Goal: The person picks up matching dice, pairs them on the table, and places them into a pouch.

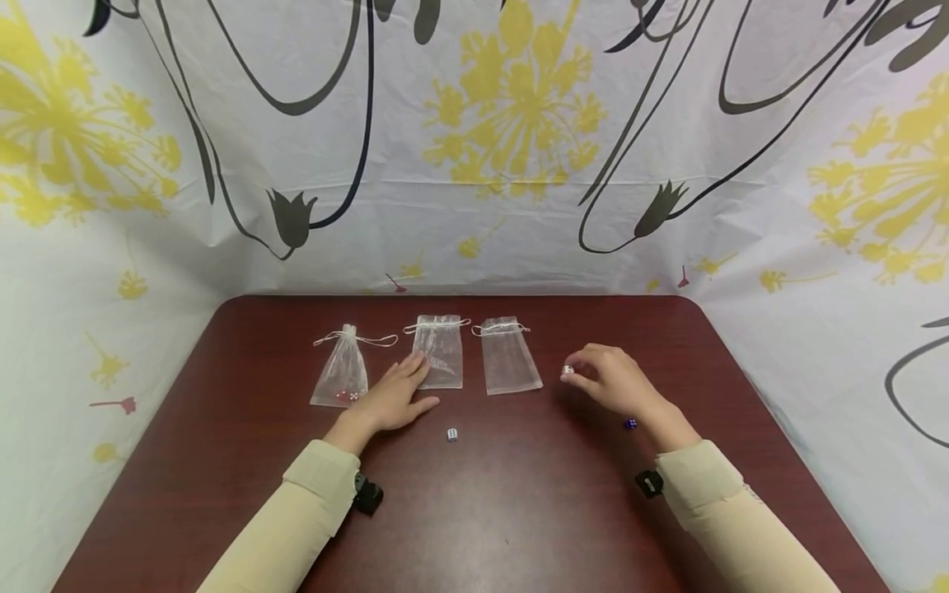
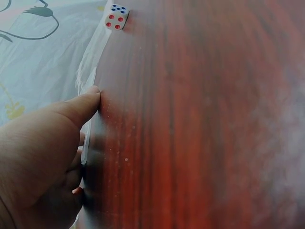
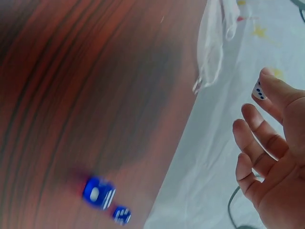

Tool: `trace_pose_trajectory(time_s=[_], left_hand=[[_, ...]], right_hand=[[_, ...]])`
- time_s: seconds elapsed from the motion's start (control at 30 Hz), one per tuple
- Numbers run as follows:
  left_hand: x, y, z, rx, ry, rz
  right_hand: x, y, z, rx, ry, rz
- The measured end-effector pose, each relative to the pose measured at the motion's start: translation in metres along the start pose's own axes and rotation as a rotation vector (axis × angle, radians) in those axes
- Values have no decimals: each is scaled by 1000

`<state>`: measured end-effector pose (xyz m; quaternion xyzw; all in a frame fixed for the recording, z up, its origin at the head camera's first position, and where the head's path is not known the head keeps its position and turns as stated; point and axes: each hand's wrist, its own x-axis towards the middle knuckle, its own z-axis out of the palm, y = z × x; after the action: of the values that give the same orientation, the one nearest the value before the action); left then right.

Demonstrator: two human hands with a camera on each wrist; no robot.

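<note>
My right hand (image 1: 614,380) is raised over the table's right side, pinching a white die (image 3: 259,91) between thumb and index finger, the other fingers loosely bent. Below that wrist lie a blue die (image 3: 98,192) and a smaller-looking blue die (image 3: 122,215). On the left, my left hand (image 1: 393,398) rests with fingers extended, its fingertips at the left edge of the middle sheer drawstring bag (image 1: 442,362). Another white die (image 1: 452,434), showing red and blue pips in the left wrist view, sits to the right of that hand's thumb.
A cinched sheer bag (image 1: 343,366) at the left has a red die (image 1: 341,396) and a white die (image 1: 354,397) in it. A third, flat sheer bag (image 1: 510,362) lies right of the middle one. Patterned white sheeting (image 1: 474,239) surrounds the dark red table (image 1: 474,527).
</note>
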<state>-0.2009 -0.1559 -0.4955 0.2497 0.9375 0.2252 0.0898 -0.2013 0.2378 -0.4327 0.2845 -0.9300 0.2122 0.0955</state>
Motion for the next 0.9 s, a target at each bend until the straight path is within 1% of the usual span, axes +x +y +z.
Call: trace_pose_trajectory(time_s=[0.3,0.57,0.63,0.9], left_hand=[[0,1,0,-2,23,16],[-1,1,-1,4,16,14],[-2,2,-1,-1,12,12],[-2,1,0,-10,12,5]], right_hand=[[13,-30,15,31,-7,-77],[18,-56,34,48,-90,-96],[20,-61,38,55,-98,-104],[26,-77,57,45,-132,-176]])
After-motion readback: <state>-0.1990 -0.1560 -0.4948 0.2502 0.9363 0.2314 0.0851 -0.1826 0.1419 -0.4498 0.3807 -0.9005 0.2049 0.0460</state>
